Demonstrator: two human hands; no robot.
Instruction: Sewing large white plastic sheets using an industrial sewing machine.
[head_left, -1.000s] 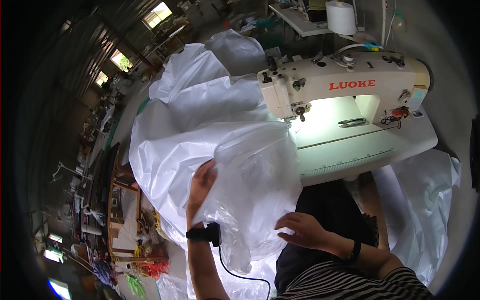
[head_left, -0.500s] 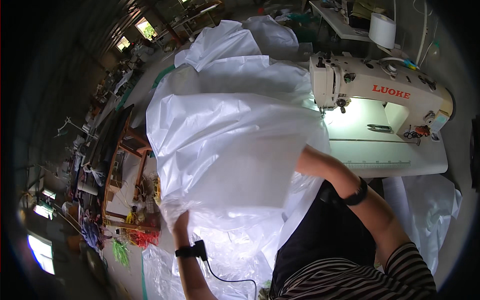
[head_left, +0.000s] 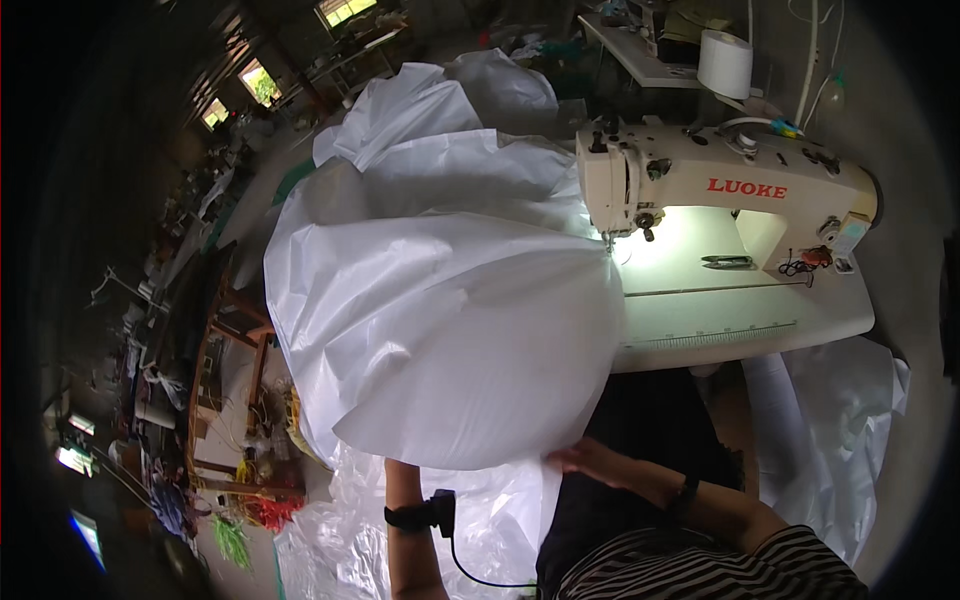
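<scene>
Both hands hold the big white plastic sheet spread wide, right hand gripping its lower edge, left hand hidden beneath, so it seems not yet fed under the sewing machine.

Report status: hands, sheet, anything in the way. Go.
Left hand hidden under the white plastic sheet, grip unseen. Right hand holds its lower edge. Sheet billows up, covering the sewing machine's table end.

Around you: a sewing station and a cluttered workshop

At two o'clock you have a cream sewing machine on its pale table, small scissors under its arm (lamp lit), a white thread cone at one o'clock, and wooden frames at eight o'clock.
</scene>
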